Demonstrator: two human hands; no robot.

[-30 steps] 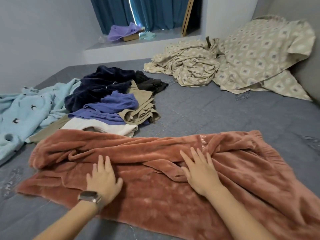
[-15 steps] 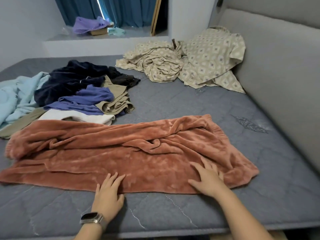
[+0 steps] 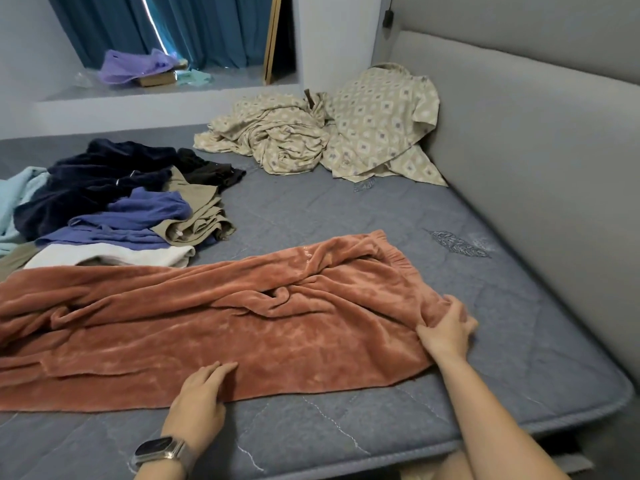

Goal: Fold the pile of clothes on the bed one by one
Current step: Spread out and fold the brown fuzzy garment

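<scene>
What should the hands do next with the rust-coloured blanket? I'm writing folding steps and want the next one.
Probably lift the right end and carry it left, across the blanket. The right hand already grips that bunched end, the left hand rests flat on the near edge, and the blanket lies lengthwise along the bed, so halving it looks next.

We have one wide head view, looking forward and down from the near edge of the bed [image 3: 485,358], close above the hands, toward the curtains [image 3: 214,29].
</scene>
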